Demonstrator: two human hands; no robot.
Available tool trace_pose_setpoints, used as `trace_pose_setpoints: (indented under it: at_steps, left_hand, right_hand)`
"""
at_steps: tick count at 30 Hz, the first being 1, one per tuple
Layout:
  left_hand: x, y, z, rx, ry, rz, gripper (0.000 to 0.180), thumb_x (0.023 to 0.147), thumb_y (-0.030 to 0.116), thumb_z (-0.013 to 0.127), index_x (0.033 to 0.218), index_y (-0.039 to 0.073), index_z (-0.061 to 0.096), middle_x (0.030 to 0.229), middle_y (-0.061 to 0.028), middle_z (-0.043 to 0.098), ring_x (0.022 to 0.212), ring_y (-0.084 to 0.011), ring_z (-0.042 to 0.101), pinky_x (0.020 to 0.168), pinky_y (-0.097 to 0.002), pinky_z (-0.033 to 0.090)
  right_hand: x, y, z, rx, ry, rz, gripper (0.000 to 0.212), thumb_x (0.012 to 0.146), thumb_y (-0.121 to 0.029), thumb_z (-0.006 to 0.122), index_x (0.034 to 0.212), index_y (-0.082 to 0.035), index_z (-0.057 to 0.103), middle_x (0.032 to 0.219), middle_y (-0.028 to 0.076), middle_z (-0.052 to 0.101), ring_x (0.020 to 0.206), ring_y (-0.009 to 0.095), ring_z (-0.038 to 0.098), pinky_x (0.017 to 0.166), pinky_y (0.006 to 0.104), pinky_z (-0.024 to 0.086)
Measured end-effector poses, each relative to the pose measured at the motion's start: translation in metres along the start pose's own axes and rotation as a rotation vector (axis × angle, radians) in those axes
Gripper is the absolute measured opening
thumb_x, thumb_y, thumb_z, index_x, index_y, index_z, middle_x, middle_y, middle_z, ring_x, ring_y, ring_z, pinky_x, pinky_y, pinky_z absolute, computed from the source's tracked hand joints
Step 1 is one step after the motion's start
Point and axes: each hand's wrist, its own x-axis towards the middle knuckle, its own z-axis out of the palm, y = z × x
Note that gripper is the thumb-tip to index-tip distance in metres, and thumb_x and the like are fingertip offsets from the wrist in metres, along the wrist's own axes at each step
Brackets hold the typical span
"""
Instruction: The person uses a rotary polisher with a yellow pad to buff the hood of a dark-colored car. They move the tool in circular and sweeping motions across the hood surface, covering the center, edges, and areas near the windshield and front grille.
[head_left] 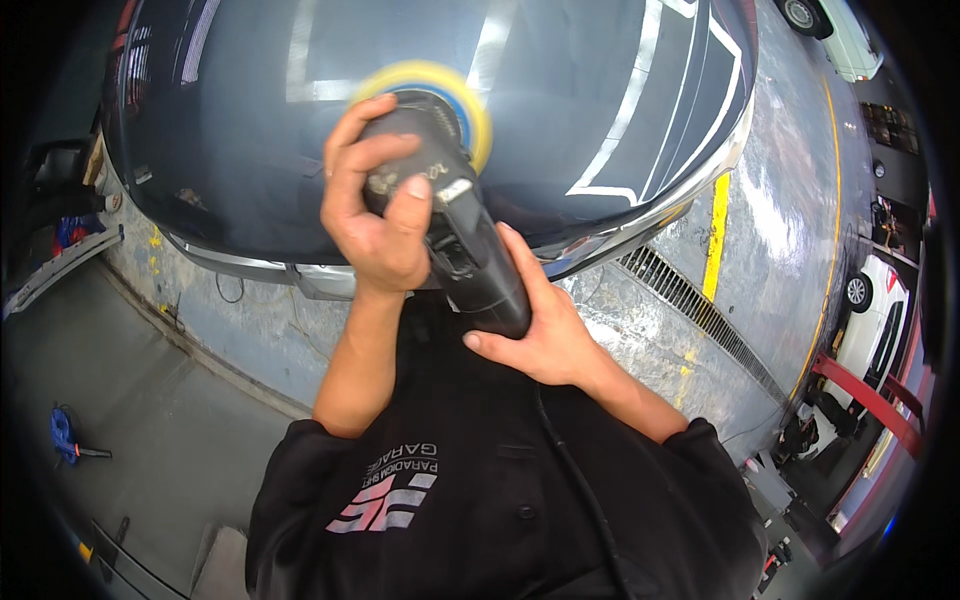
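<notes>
A black corded polisher (462, 215) is gripped between both my hands. My left hand (378, 200) wraps round its head end, fingers curled over the top and thumb along the side. Around the rear of its body closes my right hand (535, 320), thumb underneath. The round yellow pad (482, 125) with a blue backing meets the glossy dark car panel (250, 150); the pad looks blurred. Bright light strips reflect in the paint. The power cord (575, 465) hangs from the tool's rear down over my black shirt.
A metal floor drain grate (700, 320) runs right of the car, beside a yellow floor line (716, 240). White cars (872, 330) and a red metal post (875, 405) stand at the far right. On the left floor lies a blue tool (65, 435).
</notes>
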Motion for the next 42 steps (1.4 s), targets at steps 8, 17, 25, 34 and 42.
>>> trace_pose_setpoints:
  at_steps: [8,17,25,34,42]
  left_hand:
    - [-0.017,0.012,0.077,-0.015,-0.111,0.023,0.029,0.066,0.009,0.07,0.094,0.005,0.071,0.124,-0.0197,0.062,0.115,-0.0369,0.058,0.102,-0.045,0.044]
    - [-0.026,0.012,0.154,-0.09,-0.236,0.052,0.027,0.063,0.01,0.072,0.09,0.008,0.071,0.122,-0.014,0.063,0.116,-0.0355,0.056,0.105,-0.0466,0.04]
    - [-0.03,0.015,0.22,-0.091,-0.322,0.052,0.022,0.066,0.012,0.072,0.088,0.01,0.071,0.121,-0.0103,0.064,0.113,-0.0337,0.057,0.104,-0.0447,0.04]
    - [0.017,-0.001,0.229,-0.015,-0.261,0.097,0.019,0.068,0.015,0.071,0.086,0.009,0.072,0.112,-0.0121,0.069,0.107,-0.0324,0.062,0.101,-0.0425,0.044]
    - [0.028,-0.001,0.173,0.031,-0.205,0.093,0.022,0.067,0.013,0.072,0.088,0.008,0.073,0.113,-0.0131,0.069,0.11,-0.0315,0.063,0.101,-0.0417,0.046]
  right_hand:
    - [-0.045,0.034,-0.036,0.003,0.183,0.049,0.11,0.075,-0.021,0.085,0.161,-0.008,0.018,0.142,0.02,0.056,0.129,0.031,0.058,0.107,0.0404,0.046]
    - [-0.074,0.079,-0.061,0.202,0.341,0.098,0.11,0.074,-0.02,0.086,0.159,-0.001,0.019,0.142,0.018,0.051,0.13,0.025,0.052,0.109,0.0378,0.041]
    - [-0.09,0.097,-0.08,0.442,0.493,0.149,0.078,0.077,-0.023,0.085,0.138,-0.003,0.04,0.109,0.008,0.059,0.095,0.016,0.063,0.085,0.0334,0.053]
    - [-0.044,0.064,-0.097,0.532,0.414,0.078,0.076,0.079,-0.025,0.084,0.137,-0.002,0.039,0.105,0.01,0.06,0.085,0.019,0.067,0.074,0.0336,0.058]
    - [-0.028,0.053,-0.076,0.465,0.306,0.089,0.098,0.078,-0.023,0.086,0.154,-0.003,0.028,0.129,0.008,0.055,0.115,0.018,0.055,0.101,0.035,0.046]
